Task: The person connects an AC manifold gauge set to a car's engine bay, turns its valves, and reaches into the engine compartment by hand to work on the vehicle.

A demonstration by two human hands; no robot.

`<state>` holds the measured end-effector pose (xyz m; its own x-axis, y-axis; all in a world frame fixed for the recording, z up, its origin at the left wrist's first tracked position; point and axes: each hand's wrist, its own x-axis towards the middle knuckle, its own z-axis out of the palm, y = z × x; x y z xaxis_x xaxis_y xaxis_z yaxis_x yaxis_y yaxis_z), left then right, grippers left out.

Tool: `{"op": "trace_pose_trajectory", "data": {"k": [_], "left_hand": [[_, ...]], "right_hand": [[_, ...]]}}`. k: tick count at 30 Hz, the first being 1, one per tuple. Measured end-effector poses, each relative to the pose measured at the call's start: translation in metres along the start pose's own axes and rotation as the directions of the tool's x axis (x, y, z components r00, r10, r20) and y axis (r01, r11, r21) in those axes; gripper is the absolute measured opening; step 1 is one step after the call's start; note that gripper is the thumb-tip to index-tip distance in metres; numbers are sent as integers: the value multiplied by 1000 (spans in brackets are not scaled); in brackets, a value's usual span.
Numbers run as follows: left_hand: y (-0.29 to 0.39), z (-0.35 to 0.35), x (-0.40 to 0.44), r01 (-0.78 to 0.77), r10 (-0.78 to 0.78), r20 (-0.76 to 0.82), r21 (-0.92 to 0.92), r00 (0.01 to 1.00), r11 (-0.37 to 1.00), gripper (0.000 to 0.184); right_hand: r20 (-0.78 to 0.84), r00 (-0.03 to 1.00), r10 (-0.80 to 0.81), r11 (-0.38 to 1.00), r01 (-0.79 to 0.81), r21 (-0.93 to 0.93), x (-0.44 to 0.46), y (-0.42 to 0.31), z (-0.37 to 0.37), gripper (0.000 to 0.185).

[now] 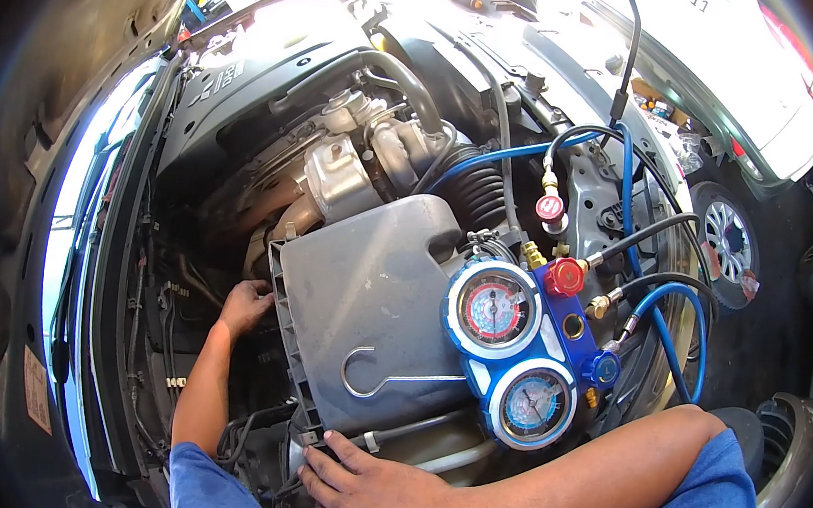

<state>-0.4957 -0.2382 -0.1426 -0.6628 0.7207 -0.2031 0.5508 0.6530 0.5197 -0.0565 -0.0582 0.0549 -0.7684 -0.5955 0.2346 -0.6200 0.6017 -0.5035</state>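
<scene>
My left hand (247,306) reaches down between the engine and the side of a grey air filter box (357,279). Its fingers are curled in at the box's ribbed edge, and whatever lies in them is hidden. By the box's near corner my right hand (374,490) lies palm down with its fingers spread, fingertips touching around a small clip (308,437). On the box rests a blue manifold gauge set (513,358) with two dials. Its metal hanging hook (359,374) stretches across the lid.
An engine cover (218,96) and metal turbo parts (337,167) fill the far side. Blue hose (630,205) and black hose (652,233) run from the gauges over the right fender. The raised hood (46,226) stands at left. A wheel (725,241) lies beyond, near a white vehicle (727,69).
</scene>
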Motion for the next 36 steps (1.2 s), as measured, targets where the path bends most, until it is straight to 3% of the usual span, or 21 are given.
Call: {"op": "trace_pose_trajectory", "data": {"k": [13, 16, 22, 25, 28, 31, 34, 36], "left_hand": [[-3, 0, 1, -4, 4, 8, -17, 1000, 1000, 37], [-6, 2, 1, -21, 21, -2, -18, 1000, 1000, 37], [3, -2, -1, -28, 28, -4, 15, 1000, 999, 36], [18, -5, -6, -4, 4, -1, 23, 1000, 1000, 36], [19, -5, -6, -6, 6, 1, 28, 1000, 1000, 36], [21, -5, -6, 0, 0, 11, 23, 1000, 1000, 37], [11, -3, -3, -19, 19, 16, -4, 1000, 1000, 38], [6, -2, -2, -32, 32, 15, -10, 999, 999, 38]], "right_hand": [[-61, 996, 57, 992, -63, -108, -11, -9, -28, 36], [-15, 1000, -9, 1000, 9, -17, 1, 1, -1, 39], [-31, 1000, -1, 1000, 0, -19, 0, 1, 4, 39], [-56, 997, 50, 994, -55, -96, -12, -8, -29, 36], [-162, 984, 75, 992, -89, -85, -12, -10, -16, 37], [-90, 994, 61, 992, -70, -108, -14, -9, -29, 37], [-7, 1000, -3, 1000, 3, 23, 1, 1, 2, 39], [-40, 999, -6, 1000, 5, -21, -1, 2, 0, 38]]}}
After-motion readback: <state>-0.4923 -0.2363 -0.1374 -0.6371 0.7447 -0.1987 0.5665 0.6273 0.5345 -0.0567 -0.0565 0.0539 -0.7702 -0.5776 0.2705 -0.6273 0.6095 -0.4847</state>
